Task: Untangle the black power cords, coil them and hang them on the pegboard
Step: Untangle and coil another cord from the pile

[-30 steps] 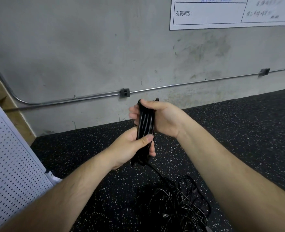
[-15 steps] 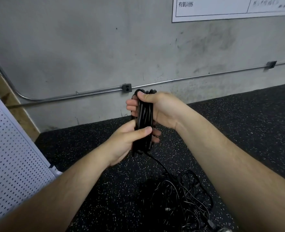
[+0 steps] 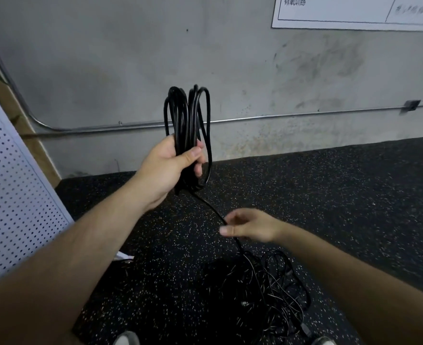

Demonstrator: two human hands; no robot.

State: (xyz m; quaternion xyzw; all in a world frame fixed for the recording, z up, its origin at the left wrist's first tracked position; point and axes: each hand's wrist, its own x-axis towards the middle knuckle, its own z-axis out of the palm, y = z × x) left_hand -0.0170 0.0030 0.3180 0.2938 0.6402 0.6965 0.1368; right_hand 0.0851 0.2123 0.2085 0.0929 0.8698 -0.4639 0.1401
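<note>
My left hand (image 3: 169,165) grips a coil of black power cord (image 3: 188,113) held upright in front of the wall, its loops standing above my fist. One strand (image 3: 211,206) runs down from the coil to a tangled pile of black cords (image 3: 262,287) on the floor. My right hand (image 3: 250,226) is lower, on that strand, with the cord passing under its thumb and fingers. The white pegboard (image 3: 9,185) stands at the left edge.
The floor is black speckled rubber (image 3: 342,195). A grey concrete wall with a metal conduit pipe (image 3: 292,117) runs across the back. A white sign (image 3: 354,11) hangs at the top right. My shoes (image 3: 127,339) show at the bottom edge.
My right hand let go of the coil's top and dropped down to the trailing strand. My left hand alone holds the coil, whose loops have spread wider.
</note>
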